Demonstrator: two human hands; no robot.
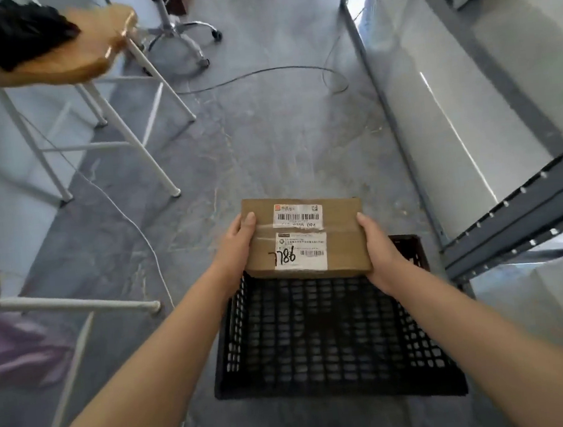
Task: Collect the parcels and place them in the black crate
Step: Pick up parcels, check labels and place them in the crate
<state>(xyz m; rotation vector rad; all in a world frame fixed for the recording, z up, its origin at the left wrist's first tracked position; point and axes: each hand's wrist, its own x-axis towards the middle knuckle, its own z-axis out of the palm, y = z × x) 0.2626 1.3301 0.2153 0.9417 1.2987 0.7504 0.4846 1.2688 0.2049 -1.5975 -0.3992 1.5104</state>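
One cardboard parcel (305,242) was held level above the far end of the black crate (342,391), not yet set down. It was clamped from both sides, with the left hand (237,250) on its left edge, the right hand (382,253) on its right, and thumbs on top. Nothing was seen inside the crate, only its mesh floor. Judged: early stage, first parcel pending. No other parcels were in view.

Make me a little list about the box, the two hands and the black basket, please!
black crate: sits on the floor, no parcel visible inside
parcel: brown cardboard, held over the crate's far end
left hand: grips the parcel's left edge
right hand: grips the parcel's right edge
nearby: wooden stool on the left, metal shelf on the right
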